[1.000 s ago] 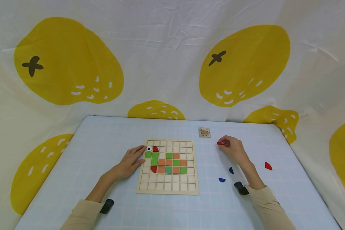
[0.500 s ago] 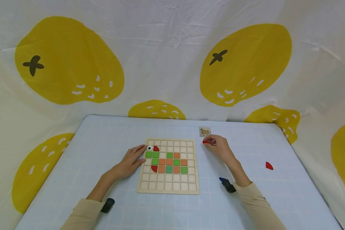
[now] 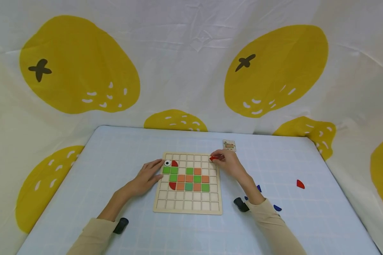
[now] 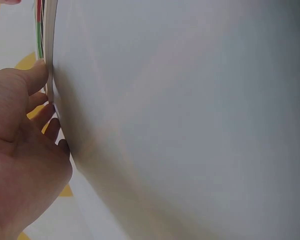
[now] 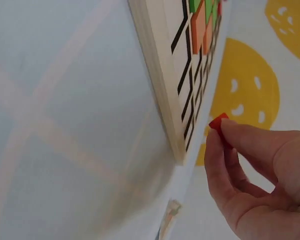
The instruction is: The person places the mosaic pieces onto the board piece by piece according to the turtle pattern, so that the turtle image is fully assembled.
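Observation:
A wooden grid board (image 3: pixel 188 205) lies mid-table. On it sit green and orange square tiles (image 3: pixel 189 171), a teal tile, two red quarter-round tiles (image 3: pixel 172 185) and a round eye tile (image 3: pixel 167 163). My left hand (image 3: pixel 143 181) rests at the board's left edge, its fingers loosely extended; in the left wrist view the thumb (image 4: pixel 37 75) touches the rim. Between thumb and fingertips my right hand (image 3: pixel 229 165) pinches a red tile (image 5: pixel 220 121). In the head view it is over the board's far right corner. The fingers partly cover that tile.
A small picture card (image 3: pixel 229 144) lies behind my right hand. Another red quarter-round tile (image 3: pixel 300 184) is far right. Blue tiles (image 3: pixel 277 208) lie around my right forearm, some partly hidden by it. A patterned cloth (image 3: pixel 185 71) hangs behind the table.
My right hand has moved left with the red tile, from right of the card to the board's far right corner. My left hand has stayed at the board's edge.

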{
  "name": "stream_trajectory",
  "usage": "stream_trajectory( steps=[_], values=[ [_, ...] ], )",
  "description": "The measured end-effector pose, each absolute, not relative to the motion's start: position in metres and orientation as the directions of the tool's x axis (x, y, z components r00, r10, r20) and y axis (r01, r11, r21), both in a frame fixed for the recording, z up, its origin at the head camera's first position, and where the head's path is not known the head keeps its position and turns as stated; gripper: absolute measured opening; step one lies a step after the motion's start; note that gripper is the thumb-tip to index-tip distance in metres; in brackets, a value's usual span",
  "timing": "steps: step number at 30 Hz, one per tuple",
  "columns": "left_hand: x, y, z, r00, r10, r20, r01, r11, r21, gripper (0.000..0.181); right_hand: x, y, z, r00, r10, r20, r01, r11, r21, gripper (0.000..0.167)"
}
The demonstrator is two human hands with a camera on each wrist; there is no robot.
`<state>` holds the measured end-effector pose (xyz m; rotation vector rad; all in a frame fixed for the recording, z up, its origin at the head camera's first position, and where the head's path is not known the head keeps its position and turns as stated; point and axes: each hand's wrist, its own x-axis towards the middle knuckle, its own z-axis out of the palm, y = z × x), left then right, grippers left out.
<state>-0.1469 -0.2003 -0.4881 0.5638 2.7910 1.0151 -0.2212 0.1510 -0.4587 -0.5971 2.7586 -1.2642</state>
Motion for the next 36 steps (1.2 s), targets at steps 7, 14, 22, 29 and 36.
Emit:
stream_trajectory(
  steps=[7,14,22,29,36],
  values=[
    [-0.147,-0.200,-0.487,-0.924,0.382,0.020,0.306,0.708,0.636,0.061,-0.221,0.129,-0.457,-0.918,-0.385,0.096,-0.304,0.528,-0.793,0.014],
    [-0.148,-0.202,-0.487,-0.924,0.382,0.014,0.306,0.716,0.627,0.061,-0.218,0.107,-0.456,-0.907,-0.415,0.072,-0.293,0.499,-0.816,0.013],
    [-0.150,-0.204,-0.487,-0.924,0.382,-0.005,0.293,0.718,0.631,0.062,-0.216,0.085,-0.455,-0.857,-0.509,0.078,-0.362,0.487,-0.795,0.007],
    [-0.151,-0.205,-0.487,-0.923,0.386,-0.004,0.298,0.720,0.626,0.061,-0.216,0.071,-0.457,-0.816,-0.571,0.085,-0.408,0.466,-0.785,0.008],
    [-0.151,-0.206,-0.487,-0.922,0.386,-0.014,0.293,0.722,0.627,0.061,-0.218,0.061,-0.461,-0.770,-0.632,0.086,-0.451,0.444,-0.774,0.009]
  ],
)
